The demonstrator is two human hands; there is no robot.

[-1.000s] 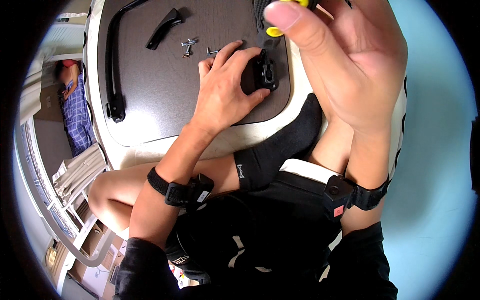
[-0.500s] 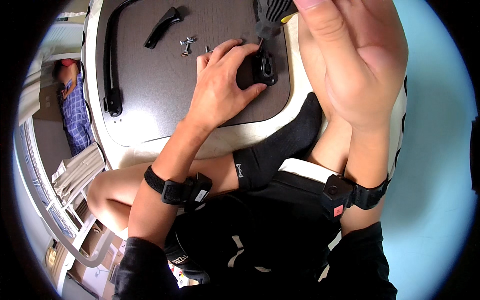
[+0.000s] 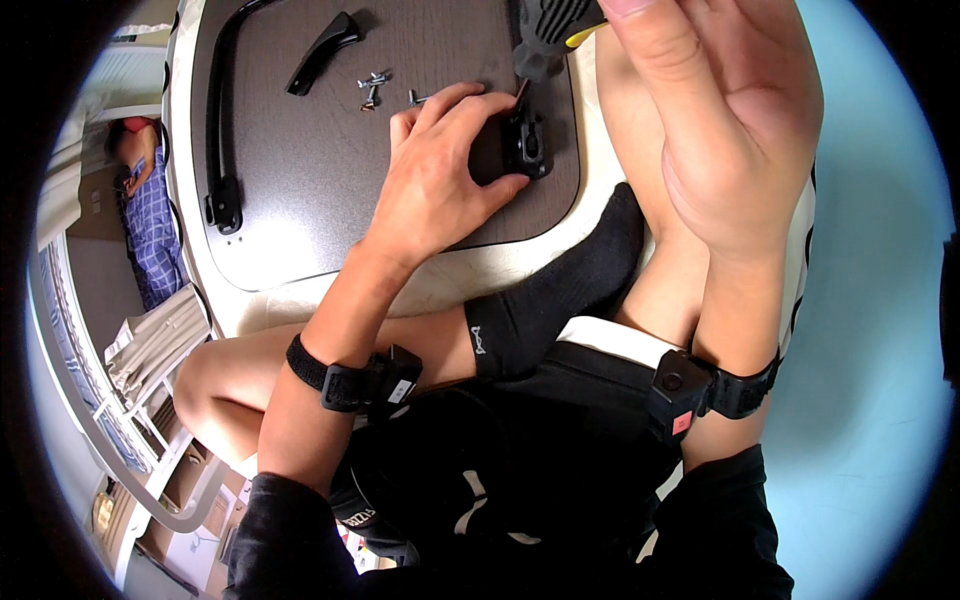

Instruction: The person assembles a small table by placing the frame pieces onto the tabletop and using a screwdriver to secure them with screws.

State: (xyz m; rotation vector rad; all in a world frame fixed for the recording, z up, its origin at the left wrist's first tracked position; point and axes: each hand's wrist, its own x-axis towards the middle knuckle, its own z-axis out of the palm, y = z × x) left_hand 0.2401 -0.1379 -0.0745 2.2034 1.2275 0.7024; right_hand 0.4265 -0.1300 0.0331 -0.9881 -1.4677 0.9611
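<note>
Between thumb and index finger of left grip [image 3: 425, 188], black bracket [image 3: 532, 145], pinched, on counter [image 3: 300, 185]. Screwdriver [image 3: 546, 42] at bracket's far end, handle near right grip [image 3: 728, 135]; right fingers cut off by frame, can't tell if closed.

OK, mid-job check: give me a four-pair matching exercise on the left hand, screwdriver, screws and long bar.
1 left hand
2 screwdriver
3 screws
4 long bar

A lying loose in a small group
B along the left side of the board
C thumb against the black part
D dark handle with yellow

Pairs: 1-C, 2-D, 3-A, 4-B
</note>
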